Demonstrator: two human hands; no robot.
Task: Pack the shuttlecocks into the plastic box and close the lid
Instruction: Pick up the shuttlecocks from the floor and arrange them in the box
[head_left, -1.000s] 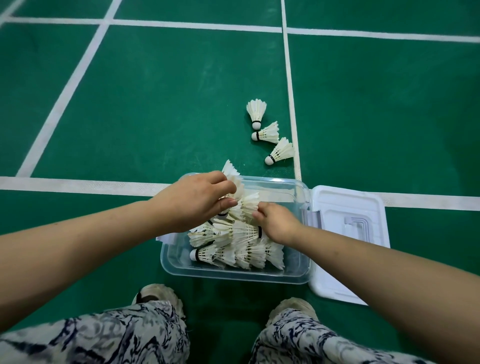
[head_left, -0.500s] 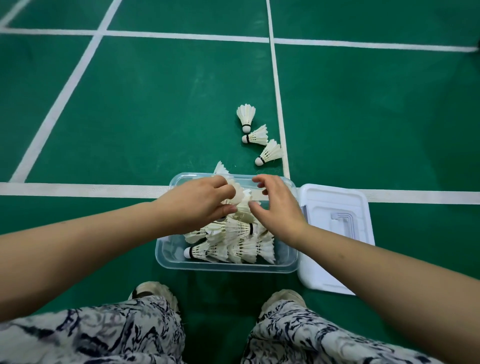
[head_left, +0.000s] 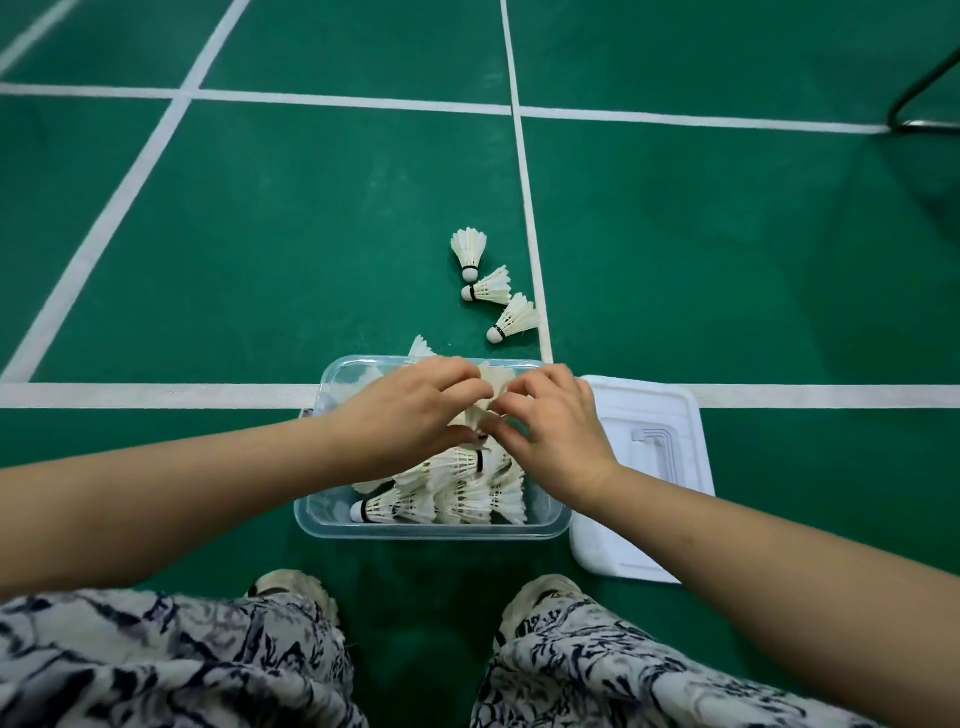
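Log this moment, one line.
left hand: grips shuttlecock bunch in plastic box | right hand: pinches it | floor shuttlecocks: three | lid: off

Green court floor (head_left: 311, 234), white lines (head_left: 156, 396), perhaps a metal stand (head_left: 930, 125) top right.

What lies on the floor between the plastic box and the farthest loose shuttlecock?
In the head view, the middle shuttlecock and the nearest shuttlecock lie between the farthest shuttlecock and the plastic box.

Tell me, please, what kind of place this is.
Most likely an indoor badminton court. The green sports floor is marked with white court lines, and loose feather shuttlecocks lie on it beyond a clear plastic box.
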